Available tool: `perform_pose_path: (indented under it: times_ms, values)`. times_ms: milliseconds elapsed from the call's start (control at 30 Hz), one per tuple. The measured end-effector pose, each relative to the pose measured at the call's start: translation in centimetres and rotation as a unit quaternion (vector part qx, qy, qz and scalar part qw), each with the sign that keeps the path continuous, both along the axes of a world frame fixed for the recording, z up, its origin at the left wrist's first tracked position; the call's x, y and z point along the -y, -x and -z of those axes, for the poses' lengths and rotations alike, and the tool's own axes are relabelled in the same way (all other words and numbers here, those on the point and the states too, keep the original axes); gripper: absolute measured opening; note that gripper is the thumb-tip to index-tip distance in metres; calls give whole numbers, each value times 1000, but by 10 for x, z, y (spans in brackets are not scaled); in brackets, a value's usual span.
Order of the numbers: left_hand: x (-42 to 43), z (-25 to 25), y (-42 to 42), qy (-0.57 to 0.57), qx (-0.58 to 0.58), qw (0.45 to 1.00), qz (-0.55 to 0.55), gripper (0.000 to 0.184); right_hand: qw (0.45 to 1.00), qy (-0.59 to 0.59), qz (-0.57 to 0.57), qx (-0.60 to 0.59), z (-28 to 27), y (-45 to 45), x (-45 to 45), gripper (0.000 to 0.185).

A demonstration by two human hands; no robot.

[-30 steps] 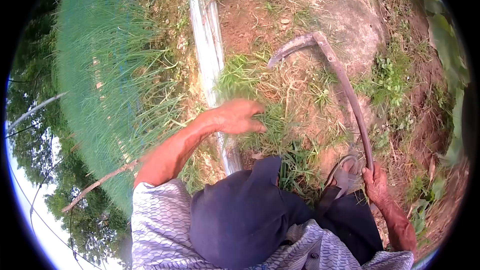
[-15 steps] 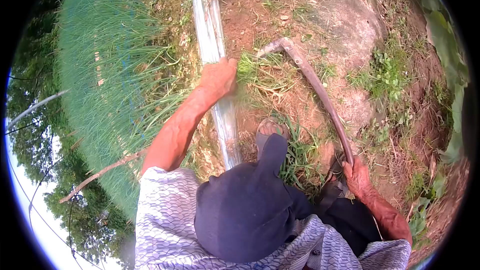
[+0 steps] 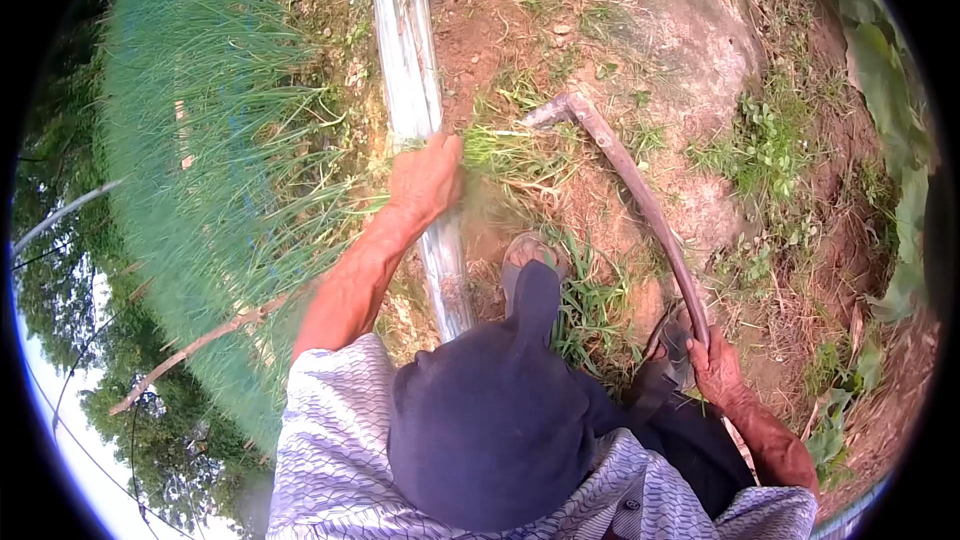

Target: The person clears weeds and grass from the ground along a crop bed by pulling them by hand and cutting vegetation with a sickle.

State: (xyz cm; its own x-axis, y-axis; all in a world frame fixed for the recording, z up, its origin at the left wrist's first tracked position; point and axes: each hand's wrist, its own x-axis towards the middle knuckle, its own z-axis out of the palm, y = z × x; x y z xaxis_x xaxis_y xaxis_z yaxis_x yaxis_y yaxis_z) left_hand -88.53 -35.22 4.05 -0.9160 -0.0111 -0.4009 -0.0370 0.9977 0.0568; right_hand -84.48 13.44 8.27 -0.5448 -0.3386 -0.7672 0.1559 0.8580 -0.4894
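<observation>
My left hand is closed, its fingers wrapped round a tuft of green grass that sticks out on its right side. It is over a pale, shiny strip running along the ground. My right hand grips the lower end of a hooked tool with a long, curved wooden handle. The tool's bent head points left, its tip close to the grass. Dry and green weeds lie around that tip, partly hiding it.
Dense, thin-leaved green plants fill the left side, with a bare stick in front. A sandalled foot stands by a leafy clump. A pale rock-like patch and broad leaves are at right.
My left hand has moved slightly toward my body, with the grass tuft beside it. The tool's head has also come a little nearer. Both hands keep their grip.
</observation>
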Motion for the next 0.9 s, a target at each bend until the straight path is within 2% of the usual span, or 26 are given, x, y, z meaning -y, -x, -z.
perform_pose_path:
  times_ms: [67, 133, 200, 267, 400, 467, 500, 700, 800, 833, 867, 900]
  values:
    - [-9, -3, -20, -6, 8, 1000, 12, 25, 1000, 21, 14, 17, -6, 8, 10, 37]
    - [-20, -4, -38, -24, 31, 999, -8, 29, 997, 31, 63, -15, -1, 27, 49, 39]
    - [-18, -2, -46, -9, 42, 999, -24, 33, 998, 5, 48, -47, 17, 26, 68, 41]
    - [-20, -11, -46, -30, 56, 998, -22, 35, 999, -27, -16, 19, 24, 20, 72, 42]
    - [-15, -9, -33, -3, 27, 999, -41, 42, 999, 29, 33, -2, 11, 1, 67, 41]
    - [-17, -8, -21, -13, -59, 991, -117, 44, 998, 46, 35, -13, 12, 10, 74, 40]
    - [-17, -9, -19, -16, 11, 990, -139, 52, 999, 32, 32, -14, 12, 11, 82, 40]
    - [-5, -4, 10, 11, 149, 971, -187, 44, 999, 4, 23, 38, 11, 0, 89, 39]
    - [9, -1, 21, -27, 179, 965, -188, 36, 995, 39, 52, 74, 15, -7, 70, 39]
    - [6, -4, 15, -26, 142, 974, -174, 31, 998, 38, 9, 45, 3, 3, 71, 38]
    - [1, -7, 9, -26, 143, 975, -171, 31, 998, 39, 13, 47, -4, 7, 69, 38]
    - [-8, -10, 0, -80, 152, 975, -143, 30, 998, 4, 9, 55, -9, 9, 63, 38]
